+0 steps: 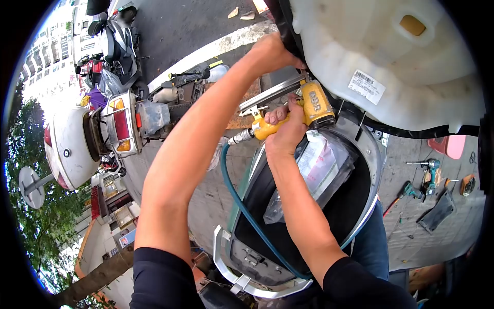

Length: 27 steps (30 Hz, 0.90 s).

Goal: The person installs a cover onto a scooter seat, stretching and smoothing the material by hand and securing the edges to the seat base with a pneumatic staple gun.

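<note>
My right hand point(288, 121) is wrapped round the handle of a yellow air tool point(317, 104). A teal hose point(234, 188) runs from the metal fitting at the handle's end down across an open scooter storage compartment point(355, 193). The tool's head is close to the black edge of a raised scooter seat point(355, 38), whose pale underside faces me. My left hand point(272, 51) is at that edge, farther up, with most of its fingers hidden. Below the tool, a clear plastic bag point(321, 165) with papers lies in the compartment.
Parked scooters point(121, 51) and a white top box point(72, 149) stand at the left. On the pavement at the right are a teal power tool point(432, 167), other hand tools and a pink container point(455, 147). A silver rack point(221, 257) borders the compartment's lower left.
</note>
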Motion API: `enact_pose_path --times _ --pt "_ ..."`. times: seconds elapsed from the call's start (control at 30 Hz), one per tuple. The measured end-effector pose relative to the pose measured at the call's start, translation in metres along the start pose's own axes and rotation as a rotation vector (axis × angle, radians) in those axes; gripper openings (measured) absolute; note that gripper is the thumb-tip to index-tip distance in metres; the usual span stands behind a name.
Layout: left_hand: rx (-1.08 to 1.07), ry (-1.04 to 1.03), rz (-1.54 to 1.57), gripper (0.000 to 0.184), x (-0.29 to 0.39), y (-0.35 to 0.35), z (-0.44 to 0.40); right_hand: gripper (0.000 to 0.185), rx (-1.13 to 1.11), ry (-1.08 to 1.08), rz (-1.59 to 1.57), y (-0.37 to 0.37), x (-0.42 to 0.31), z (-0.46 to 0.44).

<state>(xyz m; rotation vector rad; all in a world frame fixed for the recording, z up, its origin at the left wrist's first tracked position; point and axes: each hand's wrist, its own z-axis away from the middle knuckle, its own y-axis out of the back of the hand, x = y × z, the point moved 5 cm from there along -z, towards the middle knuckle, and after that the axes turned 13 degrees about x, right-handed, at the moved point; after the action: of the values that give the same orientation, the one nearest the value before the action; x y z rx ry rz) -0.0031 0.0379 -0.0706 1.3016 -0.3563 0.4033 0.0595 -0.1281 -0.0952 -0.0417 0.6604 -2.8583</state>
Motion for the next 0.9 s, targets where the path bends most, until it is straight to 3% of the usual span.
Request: enact_pose_path --times 0.1,0.2,0.37,0.8,0.9 --pt "-0.096 0.042 -0.125 0.043 0.002 0.013 0.002 0.019 -0.040 0.030 0.026 0.001 -0.003 -0.001" --pt "0.028 -0.215 0.004 0.031 0.021 0.042 0.005 0.021 -0.026 -0.002 0.025 0.004 -0.006 0.000" --pt "0.163 -0.113 -0.002 0.022 0.021 0.039 0.003 0.024 -0.023 0.000 0.046 0.002 -0.007 -0.002" --pt "0.314 -0.252 -0.135 0.023 0.038 0.045 0.010 0.024 -0.142 0.057 0.007 -0.019 -0.002 0.008" --pt "0.257 -0.155 -0.112 0.026 0.027 0.041 0.009 0.020 -0.147 0.032 -0.050 -0.012 0.000 0.006"
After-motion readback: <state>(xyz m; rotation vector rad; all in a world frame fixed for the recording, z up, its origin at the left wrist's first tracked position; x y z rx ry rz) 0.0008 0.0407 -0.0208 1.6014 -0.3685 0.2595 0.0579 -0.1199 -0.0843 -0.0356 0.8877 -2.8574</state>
